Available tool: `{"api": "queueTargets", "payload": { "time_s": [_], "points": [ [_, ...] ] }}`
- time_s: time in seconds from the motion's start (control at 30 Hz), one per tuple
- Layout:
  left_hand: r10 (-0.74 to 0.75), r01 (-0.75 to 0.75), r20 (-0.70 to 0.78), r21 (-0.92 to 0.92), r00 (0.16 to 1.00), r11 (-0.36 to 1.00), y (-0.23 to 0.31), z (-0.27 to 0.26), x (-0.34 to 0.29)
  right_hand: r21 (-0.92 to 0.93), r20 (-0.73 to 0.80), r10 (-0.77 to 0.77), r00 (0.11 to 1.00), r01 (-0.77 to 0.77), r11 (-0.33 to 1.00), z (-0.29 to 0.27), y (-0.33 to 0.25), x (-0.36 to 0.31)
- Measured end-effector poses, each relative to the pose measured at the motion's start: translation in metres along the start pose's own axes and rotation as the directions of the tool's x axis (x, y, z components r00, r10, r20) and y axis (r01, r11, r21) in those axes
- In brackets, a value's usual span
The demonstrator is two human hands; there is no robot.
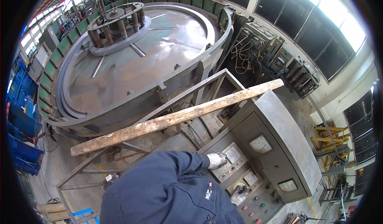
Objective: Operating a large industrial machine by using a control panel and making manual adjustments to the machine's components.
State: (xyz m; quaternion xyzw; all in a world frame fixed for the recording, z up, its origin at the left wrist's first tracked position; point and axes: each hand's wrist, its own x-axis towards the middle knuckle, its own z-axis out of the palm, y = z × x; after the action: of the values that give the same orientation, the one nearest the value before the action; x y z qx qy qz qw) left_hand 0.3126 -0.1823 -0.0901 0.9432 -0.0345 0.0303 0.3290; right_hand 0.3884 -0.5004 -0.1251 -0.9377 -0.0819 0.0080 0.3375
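Observation:
A grey sloping control console (255, 144) stands in front of me, fitted with meters and buttons. My left hand (216, 160), in a pale knit glove, rests on the upper panel beside a square meter (232, 154). Its fingers are curled, and they hide whatever lies under them. Lower on the console is my right hand (239, 196), gloved with dark fingertips. It closes over a spot next to a second meter (250, 178), and what it grips is hidden. Several red buttons (251, 214) and a green button (263, 205) sit just beyond it.
A long rough wooden beam (179, 116) lies across a metal frame (89, 160) and reaches the console's top. Behind it is a huge round machine table (159, 56) with a green-lined rim. Cables (243, 54) hang from machinery at the right, near a yellow stand (331, 136).

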Motion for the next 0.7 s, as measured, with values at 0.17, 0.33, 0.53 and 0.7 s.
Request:
{"api": "queueTargets", "payload": {
  "time_s": [0.17, 0.33, 0.53, 0.7],
  "points": [
    [-0.007, 0.007, -0.010, 0.000, 1.000, 1.000, -0.001, 0.001, -0.002, -0.003, -0.001, -0.002, 1.000, 0.002, 1.000, 0.001, -0.001, 0.000],
    [0.014, -0.014, -0.031, -0.008, 0.999, 1.000, 0.000, 0.002, 0.000, -0.003, 0.003, -0.014, 1.000, 0.014, 1.000, 0.003, 0.009, 0.002],
    [0.014, -0.014, -0.058, -0.008, 0.998, 1.000, -0.002, 0.004, -0.002, -0.025, 0.021, -0.015, 1.000, 0.015, 1.000, 0.004, 0.011, 0.004],
    [0.001, -0.001, -0.050, 0.000, 0.999, 1.000, 0.003, -0.001, -0.002, -0.017, -0.062, -0.095, 0.994, 0.094, 0.995, 0.006, 0.010, 0.002]
  ]
}}
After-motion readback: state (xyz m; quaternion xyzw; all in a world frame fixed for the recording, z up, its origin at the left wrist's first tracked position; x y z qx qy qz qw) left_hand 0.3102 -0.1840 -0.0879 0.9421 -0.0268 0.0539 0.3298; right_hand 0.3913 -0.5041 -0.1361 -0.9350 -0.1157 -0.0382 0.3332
